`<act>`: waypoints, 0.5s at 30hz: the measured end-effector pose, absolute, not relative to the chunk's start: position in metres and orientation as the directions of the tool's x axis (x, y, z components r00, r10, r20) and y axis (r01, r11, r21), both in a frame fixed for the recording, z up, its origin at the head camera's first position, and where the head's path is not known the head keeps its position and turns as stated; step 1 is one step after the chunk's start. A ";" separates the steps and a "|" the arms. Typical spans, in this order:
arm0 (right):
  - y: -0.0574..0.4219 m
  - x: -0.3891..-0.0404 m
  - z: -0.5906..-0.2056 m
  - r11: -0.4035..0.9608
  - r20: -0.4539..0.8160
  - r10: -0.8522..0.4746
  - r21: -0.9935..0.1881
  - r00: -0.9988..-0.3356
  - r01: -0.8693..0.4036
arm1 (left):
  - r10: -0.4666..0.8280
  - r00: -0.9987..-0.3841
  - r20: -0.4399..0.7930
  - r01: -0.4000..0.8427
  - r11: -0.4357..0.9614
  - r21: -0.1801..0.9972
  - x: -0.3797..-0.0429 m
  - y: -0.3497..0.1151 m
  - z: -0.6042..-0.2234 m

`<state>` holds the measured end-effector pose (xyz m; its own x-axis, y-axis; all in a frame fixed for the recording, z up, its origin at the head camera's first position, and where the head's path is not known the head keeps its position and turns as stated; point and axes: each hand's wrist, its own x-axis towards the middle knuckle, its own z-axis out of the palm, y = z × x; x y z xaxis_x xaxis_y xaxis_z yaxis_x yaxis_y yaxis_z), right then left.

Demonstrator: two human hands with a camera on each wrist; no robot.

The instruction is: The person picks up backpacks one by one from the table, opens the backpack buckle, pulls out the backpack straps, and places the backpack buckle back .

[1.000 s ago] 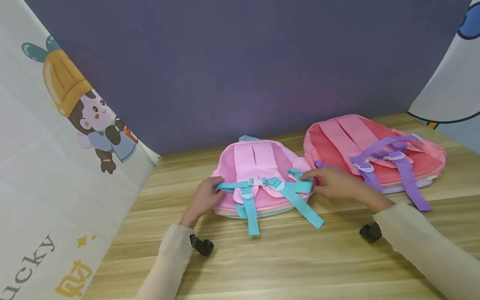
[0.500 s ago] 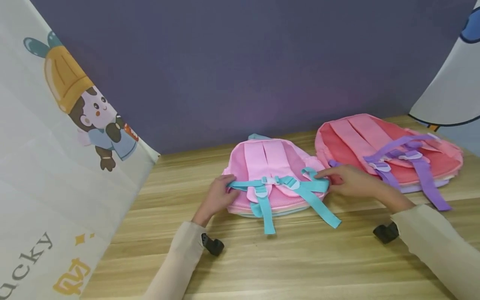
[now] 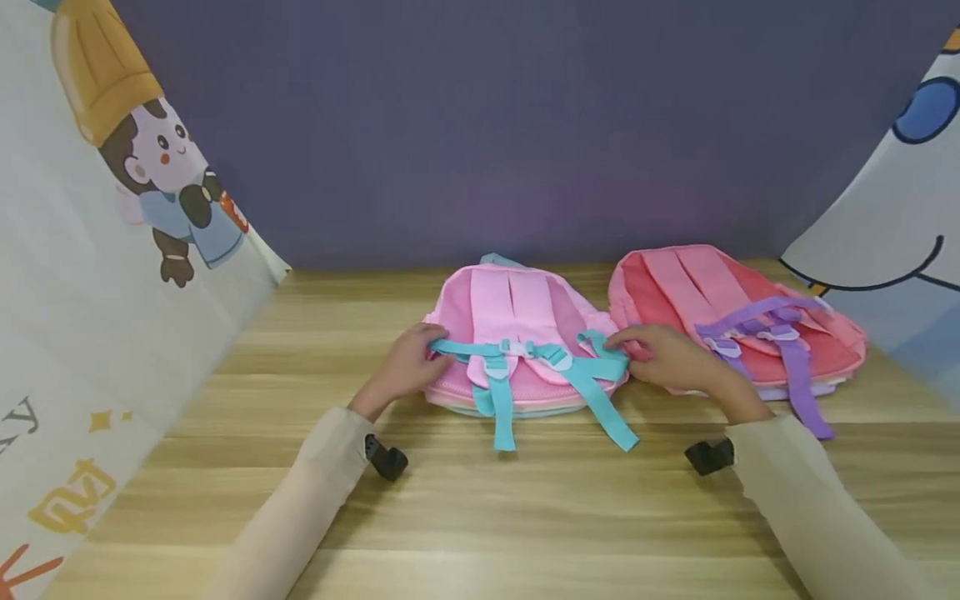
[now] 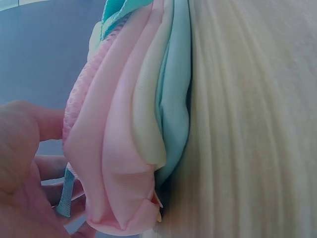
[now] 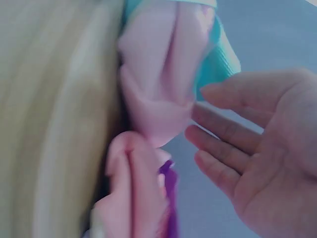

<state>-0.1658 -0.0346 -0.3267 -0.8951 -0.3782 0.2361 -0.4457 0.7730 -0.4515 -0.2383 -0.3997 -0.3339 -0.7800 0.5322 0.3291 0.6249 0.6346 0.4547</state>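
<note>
A light pink backpack (image 3: 528, 304) lies on the table with its back panel up. Turquoise straps (image 3: 600, 408) cross its lower half, joined by a white buckle (image 3: 514, 347). At the bag's left side is my left hand (image 3: 405, 360), thumb and fingers by the end of the strap. In the left wrist view, its thumb meets the pink mesh edge, and a short turquoise strap end (image 4: 66, 193) hangs by the fingers. My right hand (image 3: 666, 357) is at the opposite side, its fingers extended. Its fingertips (image 5: 210, 94) come right up to the turquoise strap in the right wrist view.
Close on the right lies a coral pink backpack (image 3: 682, 287) with purple straps (image 3: 798, 375), partly behind my right hand. A dark panel (image 3: 480, 125) stands behind the wooden table (image 3: 510, 517). Printed white sheets (image 3: 60, 275) border both sides.
The head view has shifted and tilted, so both bags sit at different places in the picture. Both hands stay at the two sides of the light pink backpack.
</note>
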 end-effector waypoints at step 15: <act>-0.082 -0.183 -0.302 0.756 0.344 -0.354 -0.442 -0.870 -0.483 | 0.482 -0.826 0.293 0.564 0.709 0.423 -0.228 -0.377 -0.314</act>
<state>-0.1832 -0.0823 -0.3022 -0.8697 -0.3544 0.3437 -0.4828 0.7558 -0.4424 -0.2280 -0.3765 -0.3141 -0.8258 0.4818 0.2932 0.5640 0.7094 0.4227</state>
